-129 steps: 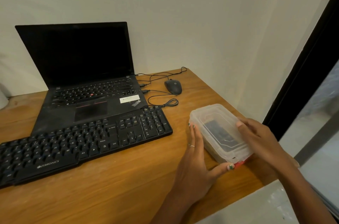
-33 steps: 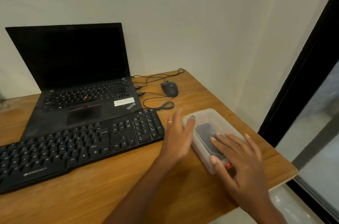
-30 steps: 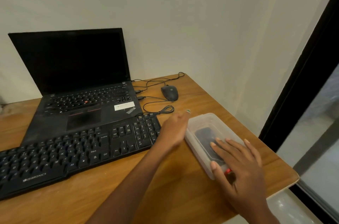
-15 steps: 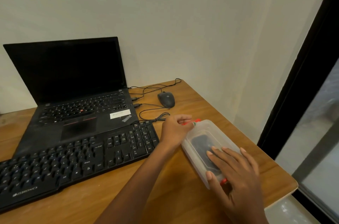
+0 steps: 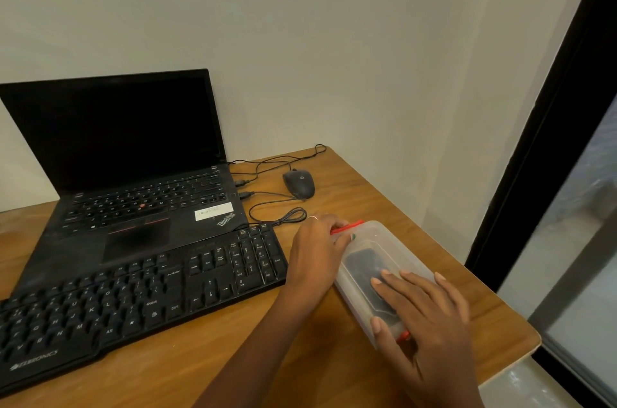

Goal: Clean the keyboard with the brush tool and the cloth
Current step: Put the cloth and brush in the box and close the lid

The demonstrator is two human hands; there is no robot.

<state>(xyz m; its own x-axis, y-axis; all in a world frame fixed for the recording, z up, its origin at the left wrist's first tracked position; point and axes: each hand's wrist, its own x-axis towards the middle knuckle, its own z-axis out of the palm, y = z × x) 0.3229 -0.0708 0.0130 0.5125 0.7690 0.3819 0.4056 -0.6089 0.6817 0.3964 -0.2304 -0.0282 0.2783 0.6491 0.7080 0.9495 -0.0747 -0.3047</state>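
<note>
A black wired keyboard (image 5: 140, 294) lies across the wooden desk in front of an open laptop. To its right sits a translucent plastic box (image 5: 390, 250) with red clips; a dark object shows through its lid. My left hand (image 5: 317, 250) curls its fingers round the red clip (image 5: 347, 227) at the box's far end. My right hand (image 5: 424, 311) lies flat with spread fingers on the lid's near half. No brush or cloth is visible.
The black laptop (image 5: 133, 187) stands open behind the keyboard. A black mouse (image 5: 298, 183) and looped cables (image 5: 277, 210) lie behind the box. The desk's right edge (image 5: 521, 331) is close to the box, beside a dark door frame.
My left hand moved from the box's side to its far end and took hold of the red clip, which now sticks up. My right hand stayed pressed on the lid.
</note>
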